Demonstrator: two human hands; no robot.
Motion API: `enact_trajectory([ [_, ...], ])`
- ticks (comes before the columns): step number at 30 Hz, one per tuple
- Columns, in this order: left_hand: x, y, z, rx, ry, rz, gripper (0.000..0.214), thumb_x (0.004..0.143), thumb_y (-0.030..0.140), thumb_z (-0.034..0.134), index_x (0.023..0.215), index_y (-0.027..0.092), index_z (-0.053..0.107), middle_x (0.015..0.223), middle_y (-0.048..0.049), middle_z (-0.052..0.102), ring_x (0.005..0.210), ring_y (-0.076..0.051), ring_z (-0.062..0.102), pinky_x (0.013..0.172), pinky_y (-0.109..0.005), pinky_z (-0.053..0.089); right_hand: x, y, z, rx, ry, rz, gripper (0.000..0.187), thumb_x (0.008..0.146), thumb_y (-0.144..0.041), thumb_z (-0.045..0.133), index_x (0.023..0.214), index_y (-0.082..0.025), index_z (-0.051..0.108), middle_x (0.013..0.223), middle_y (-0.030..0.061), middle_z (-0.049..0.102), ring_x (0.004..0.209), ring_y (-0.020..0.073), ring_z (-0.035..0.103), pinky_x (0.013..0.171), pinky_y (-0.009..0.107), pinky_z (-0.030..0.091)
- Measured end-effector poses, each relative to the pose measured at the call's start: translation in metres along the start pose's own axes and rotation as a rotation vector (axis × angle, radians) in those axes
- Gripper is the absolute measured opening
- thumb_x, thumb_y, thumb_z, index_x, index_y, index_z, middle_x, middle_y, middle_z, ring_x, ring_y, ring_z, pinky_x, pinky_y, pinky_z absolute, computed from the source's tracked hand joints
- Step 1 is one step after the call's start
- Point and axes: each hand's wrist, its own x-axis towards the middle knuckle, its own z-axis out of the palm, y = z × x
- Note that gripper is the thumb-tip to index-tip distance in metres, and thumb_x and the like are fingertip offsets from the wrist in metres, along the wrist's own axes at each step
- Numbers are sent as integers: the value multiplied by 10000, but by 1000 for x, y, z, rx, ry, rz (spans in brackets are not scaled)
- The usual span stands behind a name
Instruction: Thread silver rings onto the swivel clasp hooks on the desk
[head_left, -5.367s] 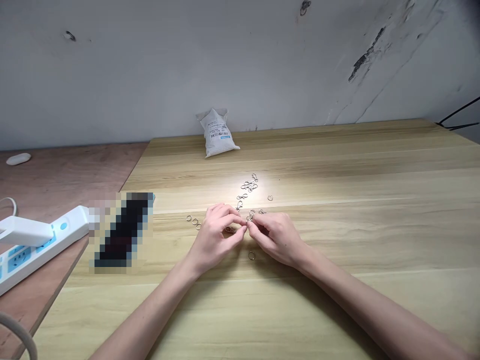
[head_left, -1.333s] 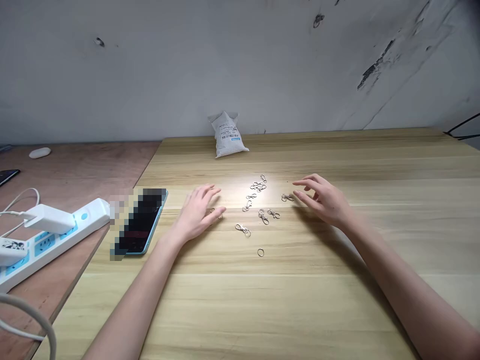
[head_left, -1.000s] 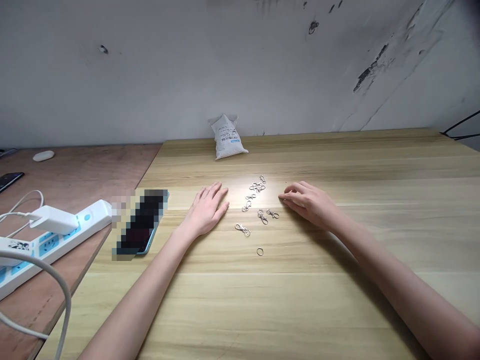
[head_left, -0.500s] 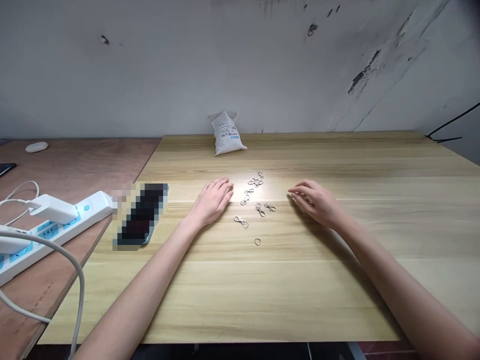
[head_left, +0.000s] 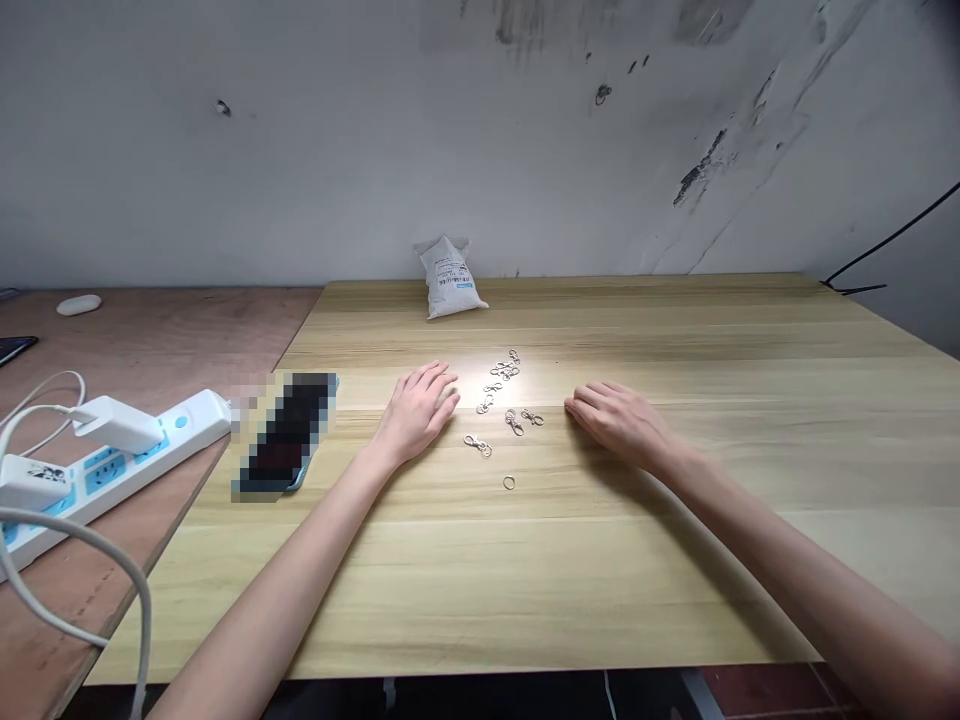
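Note:
Palm down on the wooden table, my left hand point(head_left: 420, 408) lies open with its fingers slightly spread. It touches no metal piece. On the other side of the small parts rests my right hand point(head_left: 619, 420), palm down, fingers extended close together and a little bent; the underside is hidden, and no object shows in it. Between the hands lie several silver swivel clasps with key rings: a small cluster point(head_left: 505, 369) at the back, one clasp point(head_left: 532, 417) nearest my right hand, and another clasp point(head_left: 478, 445) nearer me. A single split ring point(head_left: 509, 482) lies by itself at the front.
A white labelled plastic bag point(head_left: 452, 280) stands by the wall. To the left are a pixelated phone point(head_left: 291, 430), a white power strip point(head_left: 191, 425) with plugged-in chargers, and a looping cable point(head_left: 142, 610). A white oval case point(head_left: 79, 305) sits on the brown table.
My right hand has lowered toward the table, its fingers now closer together. My left hand stays nearly in place with fingers a bit more spread. The camera view has shifted slightly.

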Motion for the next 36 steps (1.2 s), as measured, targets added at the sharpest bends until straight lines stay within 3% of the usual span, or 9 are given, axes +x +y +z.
enact_trajectory([
  [4, -19, -1, -5, -23, -4, -20, 344, 994, 358, 381, 1250, 192, 538, 1410, -111, 518, 1367, -263, 400, 1091, -459, 335, 13, -6, -5, 20, 46, 10, 331, 975, -114, 380, 774, -172, 636, 754, 74, 634, 668, 182, 514, 640, 314, 331],
  [8, -27, 0, -11, -30, 59, -26, 308, 979, 331, 415, 1209, 199, 572, 1348, -104, 568, 1323, -264, 446, 1057, -445, 369, 63, -41, -6, 255, 185, 88, 304, 999, -208, 401, 887, -169, 681, 866, 99, 663, 794, 200, 556, 680, 315, 357],
  [12, -35, 13, -16, 18, 175, 143, 183, 934, 263, 501, 1006, 219, 664, 1095, -75, 687, 1117, -239, 580, 956, -410, 424, 123, -82, 8, 321, 164, -23, 249, 949, -204, 519, 785, -184, 706, 841, 81, 668, 810, 201, 545, 711, 320, 368],
  [15, -43, 25, -13, 50, 183, 290, 148, 909, 242, 541, 970, 235, 675, 983, -59, 702, 987, -220, 614, 878, -386, 453, 143, -90, 22, 370, 175, -33, 212, 929, -204, 563, 793, -190, 725, 839, 73, 671, 807, 198, 540, 731, 325, 386],
  [21, -36, 38, -5, 54, 51, 447, 241, 954, 153, 451, 1056, 243, 650, 990, -60, 689, 932, -209, 616, 832, -374, 466, 112, -63, 23, 498, 234, 60, 198, 944, -265, 549, 920, -192, 731, 909, 88, 679, 871, 220, 534, 788, 361, 439],
  [25, -21, 41, -4, 35, -30, 469, 292, 964, 92, 372, 947, 194, 645, 918, -76, 665, 898, -205, 606, 806, -369, 485, 81, -47, 13, 590, 246, 138, 217, 948, -290, 528, 890, -212, 721, 892, 88, 680, 867, 225, 557, 758, 372, 479],
  [29, -14, 44, -2, -26, -25, 451, 266, 959, 110, 385, 862, 174, 625, 885, -77, 649, 881, -209, 599, 780, -367, 496, 59, -45, 3, 647, 235, 196, 198, 942, -279, 536, 873, -218, 711, 891, 80, 686, 900, 220, 582, 782, 371, 502],
  [33, -13, 50, -7, -193, 68, 296, 159, 948, 177, 463, 892, 174, 612, 998, -81, 635, 960, -204, 590, 840, -377, 504, 48, -53, -16, 915, 123, 236, 190, 940, -294, 530, 1030, -240, 690, 1006, 71, 675, 979, 208, 607, 798, 358, 525],
  [36, -10, 57, -14, -572, 131, 12, 103, 922, 236, 544, 889, 204, 636, 1053, -66, 611, 1061, -201, 583, 919, -381, 504, 48, -64, -26, 1125, 41, 190, 243, 921, -328, 569, 1143, -263, 647, 1099, 63, 660, 975, 192, 622, 819, 348, 527],
])
